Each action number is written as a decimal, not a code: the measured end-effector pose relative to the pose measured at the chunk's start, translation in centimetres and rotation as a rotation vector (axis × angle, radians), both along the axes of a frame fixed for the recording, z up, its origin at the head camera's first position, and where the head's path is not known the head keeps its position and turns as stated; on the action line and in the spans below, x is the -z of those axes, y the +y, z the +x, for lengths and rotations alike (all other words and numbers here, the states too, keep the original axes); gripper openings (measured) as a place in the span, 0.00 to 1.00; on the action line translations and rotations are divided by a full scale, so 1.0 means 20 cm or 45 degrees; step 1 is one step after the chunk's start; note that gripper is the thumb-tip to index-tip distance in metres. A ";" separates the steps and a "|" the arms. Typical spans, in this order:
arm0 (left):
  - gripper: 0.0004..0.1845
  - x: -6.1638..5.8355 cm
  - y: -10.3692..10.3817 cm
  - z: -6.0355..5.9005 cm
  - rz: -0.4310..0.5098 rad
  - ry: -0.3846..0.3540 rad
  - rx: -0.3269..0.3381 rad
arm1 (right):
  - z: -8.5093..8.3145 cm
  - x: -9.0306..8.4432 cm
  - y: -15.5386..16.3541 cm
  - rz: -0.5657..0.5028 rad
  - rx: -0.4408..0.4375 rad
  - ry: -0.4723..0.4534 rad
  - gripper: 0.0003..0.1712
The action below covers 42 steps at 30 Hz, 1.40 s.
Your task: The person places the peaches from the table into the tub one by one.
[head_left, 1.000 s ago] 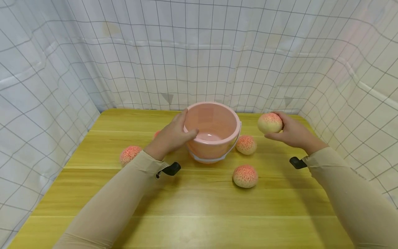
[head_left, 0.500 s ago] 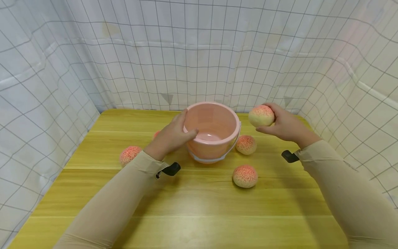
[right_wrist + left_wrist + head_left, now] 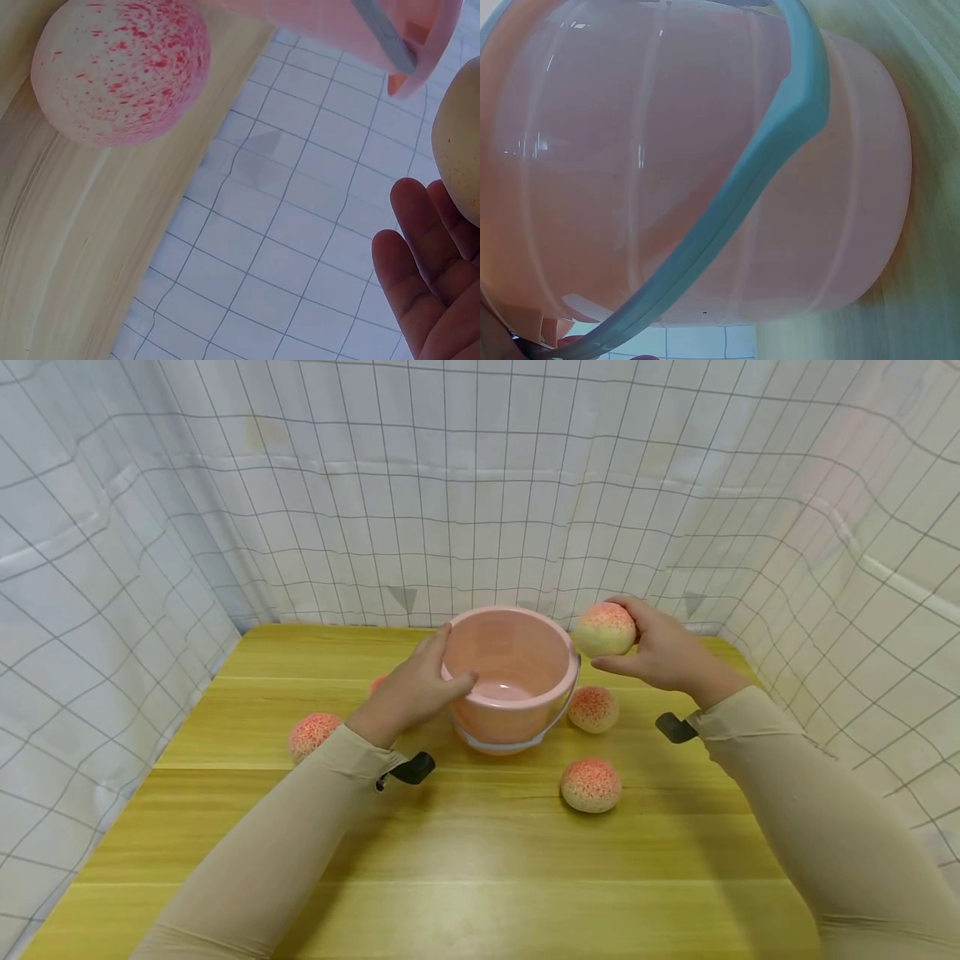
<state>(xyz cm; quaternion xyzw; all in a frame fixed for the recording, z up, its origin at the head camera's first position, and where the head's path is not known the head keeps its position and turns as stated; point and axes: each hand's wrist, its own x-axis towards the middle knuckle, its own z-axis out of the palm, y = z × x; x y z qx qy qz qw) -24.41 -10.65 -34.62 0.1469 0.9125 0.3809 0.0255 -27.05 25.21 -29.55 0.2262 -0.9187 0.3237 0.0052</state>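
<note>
Fingers of the left hand (image 3: 417,687) curl over the near rim of the round pink plastic bucket (image 3: 514,677) on the bench (image 3: 465,852). Rightward, the right hand (image 3: 660,652) grips a speckled pink-and-cream foam peach (image 3: 604,629), now shifted leftward to the bucket's right rim, ready to drop in.

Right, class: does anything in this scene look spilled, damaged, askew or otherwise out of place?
Nothing stands out. The pink bucket stands upright on the table, the left hand gripping its rim. The right hand holds one peach beside the rim. Other peaches lie loose around the bucket, all intact.
</note>
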 end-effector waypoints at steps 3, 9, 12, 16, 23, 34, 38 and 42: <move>0.54 0.00 0.00 0.00 -0.009 -0.003 -0.002 | -0.01 -0.01 -0.03 -0.019 -0.020 -0.002 0.41; 0.55 0.00 0.00 0.00 -0.022 -0.004 -0.006 | -0.01 -0.03 -0.09 -0.039 -0.042 0.005 0.42; 0.55 0.00 0.00 0.00 -0.026 -0.004 -0.005 | -0.01 -0.03 -0.12 -0.038 -0.048 0.010 0.43; 0.55 0.00 0.00 0.00 -0.027 -0.009 0.002 | -0.02 -0.04 -0.16 -0.049 -0.065 -0.008 0.44; 0.54 0.00 0.00 0.00 0.005 -0.026 0.012 | -0.04 -0.03 -0.23 -0.049 -0.094 -0.021 0.46; 0.55 -0.01 0.00 0.00 0.012 -0.020 0.018 | -0.04 -0.02 -0.30 -0.051 -0.127 -0.003 0.45; 0.55 -0.01 0.00 0.00 0.014 -0.016 0.020 | -0.04 -0.02 -0.33 -0.048 -0.138 0.012 0.44; 0.55 -0.01 0.00 0.00 0.015 -0.017 0.021 | -0.03 -0.02 -0.35 -0.061 -0.163 -0.001 0.44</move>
